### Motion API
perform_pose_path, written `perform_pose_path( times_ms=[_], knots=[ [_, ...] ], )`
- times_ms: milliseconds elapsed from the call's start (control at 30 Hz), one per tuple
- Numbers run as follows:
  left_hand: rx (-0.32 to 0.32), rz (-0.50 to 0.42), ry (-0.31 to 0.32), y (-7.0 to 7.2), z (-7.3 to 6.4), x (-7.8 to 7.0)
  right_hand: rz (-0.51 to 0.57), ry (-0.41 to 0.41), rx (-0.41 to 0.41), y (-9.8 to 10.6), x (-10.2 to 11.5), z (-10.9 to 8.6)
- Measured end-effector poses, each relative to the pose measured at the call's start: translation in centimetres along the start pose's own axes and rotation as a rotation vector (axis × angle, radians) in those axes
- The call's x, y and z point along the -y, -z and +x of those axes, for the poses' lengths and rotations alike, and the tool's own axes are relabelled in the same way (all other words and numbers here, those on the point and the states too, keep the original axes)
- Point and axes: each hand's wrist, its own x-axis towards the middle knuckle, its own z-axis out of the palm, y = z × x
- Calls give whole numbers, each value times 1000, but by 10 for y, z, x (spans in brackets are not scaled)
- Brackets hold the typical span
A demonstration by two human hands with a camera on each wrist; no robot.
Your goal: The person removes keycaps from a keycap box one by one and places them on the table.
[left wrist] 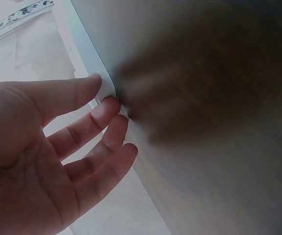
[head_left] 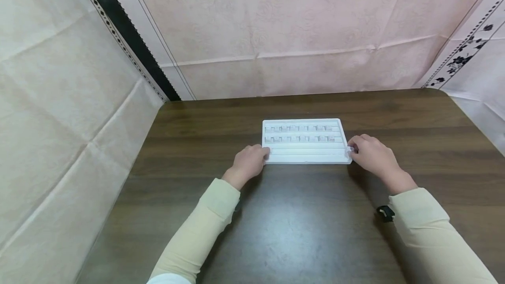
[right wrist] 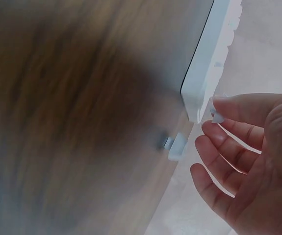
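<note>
A shallow white rectangular tray (head_left: 304, 157) lies on the table, with two rows of small clear-white pieces (head_left: 300, 139) in its farther part and bare ridged strips nearer me. My left hand (head_left: 248, 162) holds the tray's near left corner, thumb on top and fingertips at the side edge. Beside the near right corner, my right hand (head_left: 372, 156) pinches a small whitish piece (right wrist: 217, 117) between thumb and index finger. In the right wrist view, another small white piece (right wrist: 178, 146) rests on the table just off that corner; the right hand hides it in the head view.
The brown wood-grain table (head_left: 189, 143) reaches back to a pale cloth wall (head_left: 315, 25). More cloth hangs on the left (head_left: 59, 122) and right, with a dark strip (head_left: 134, 34) at the left corner. A black device (head_left: 385, 213) sits at the right cuff.
</note>
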Motion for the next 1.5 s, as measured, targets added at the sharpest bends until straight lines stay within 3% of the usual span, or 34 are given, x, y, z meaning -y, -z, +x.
perform_pose_path(
  times_ms=[800,1500],
  knots=[
    [12,-2,1,-1,1,1,-6,-51,36,10,-41,-18],
    [4,-11,1,-1,0,1,-47,-21,91,8,-48,-17]
  ],
)
